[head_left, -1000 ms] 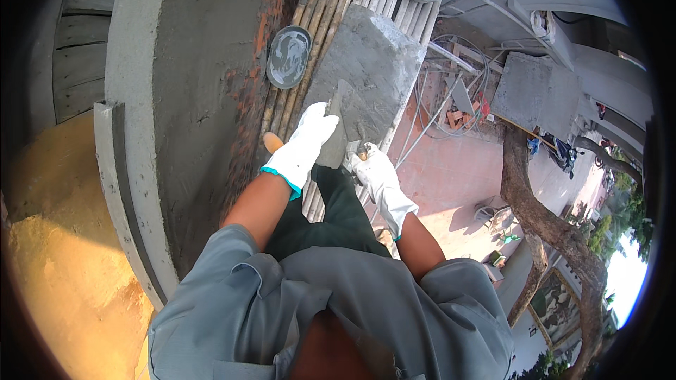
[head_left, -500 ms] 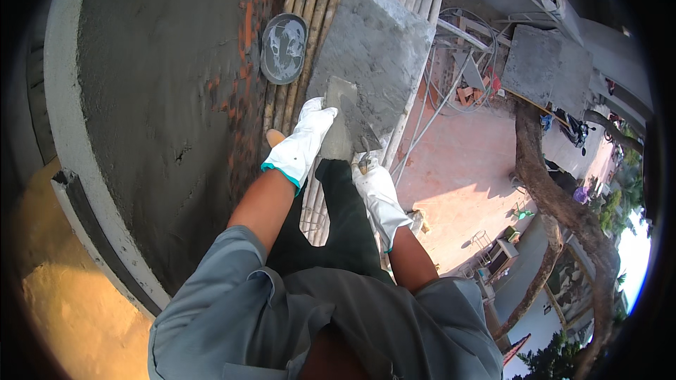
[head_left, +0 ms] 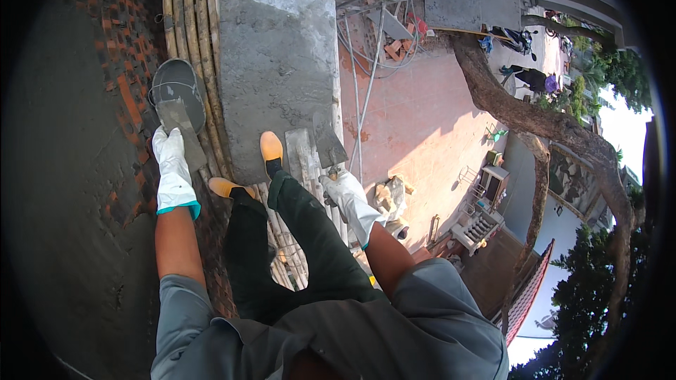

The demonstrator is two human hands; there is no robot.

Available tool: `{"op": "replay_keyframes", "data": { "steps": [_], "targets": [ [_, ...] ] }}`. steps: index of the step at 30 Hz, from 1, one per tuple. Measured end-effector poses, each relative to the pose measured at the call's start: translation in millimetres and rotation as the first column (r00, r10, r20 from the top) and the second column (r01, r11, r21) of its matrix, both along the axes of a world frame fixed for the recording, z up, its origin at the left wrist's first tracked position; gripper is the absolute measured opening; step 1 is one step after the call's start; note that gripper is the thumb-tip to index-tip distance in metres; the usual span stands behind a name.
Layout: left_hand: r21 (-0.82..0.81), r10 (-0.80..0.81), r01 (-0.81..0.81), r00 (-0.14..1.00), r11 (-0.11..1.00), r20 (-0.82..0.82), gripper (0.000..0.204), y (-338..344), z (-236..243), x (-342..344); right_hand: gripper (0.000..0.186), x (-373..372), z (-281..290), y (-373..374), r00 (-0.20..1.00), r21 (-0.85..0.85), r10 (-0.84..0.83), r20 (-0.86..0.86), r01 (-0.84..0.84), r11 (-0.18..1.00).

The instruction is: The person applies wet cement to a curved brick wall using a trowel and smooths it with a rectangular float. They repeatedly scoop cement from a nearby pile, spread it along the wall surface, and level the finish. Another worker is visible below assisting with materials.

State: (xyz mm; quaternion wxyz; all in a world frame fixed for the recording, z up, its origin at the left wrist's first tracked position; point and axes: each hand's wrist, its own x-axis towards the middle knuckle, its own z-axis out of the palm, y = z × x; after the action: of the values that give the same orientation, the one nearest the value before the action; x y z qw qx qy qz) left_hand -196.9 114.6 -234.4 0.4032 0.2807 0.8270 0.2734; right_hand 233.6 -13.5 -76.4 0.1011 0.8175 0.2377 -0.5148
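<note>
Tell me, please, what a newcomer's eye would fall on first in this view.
Probably the white-gloved hands: the left hand holds a flat tool by the tub, and the right hand a trowel near the grey board's lower right corner. Next, perhaps, the orange shoes in the middle and the thick tree trunk on the right.

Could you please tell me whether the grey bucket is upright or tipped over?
Upright: seen from above, the grey bucket shows its open mouth and inside.
</note>
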Motion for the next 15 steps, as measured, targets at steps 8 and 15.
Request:
{"op": "replay_keyframes", "data": {
  "steps": [8,15],
  "targets": [
    [-0.097,-0.193,0.168,0.903,0.981,-0.383,0.031,59.2,-37.0,-6.7,0.024,33.1,-41.2,-36.7,0.936,-0.145,-0.341,0.088,0.351,0.925],
    [-0.209,-0.299,0.258,0.934,0.943,-0.194,0.065,51.1,-90.2,3.9,0.026,39.6,-72.5,-47.9,0.958,-0.26,-0.277,0.076,0.287,0.922]
  ]
}}
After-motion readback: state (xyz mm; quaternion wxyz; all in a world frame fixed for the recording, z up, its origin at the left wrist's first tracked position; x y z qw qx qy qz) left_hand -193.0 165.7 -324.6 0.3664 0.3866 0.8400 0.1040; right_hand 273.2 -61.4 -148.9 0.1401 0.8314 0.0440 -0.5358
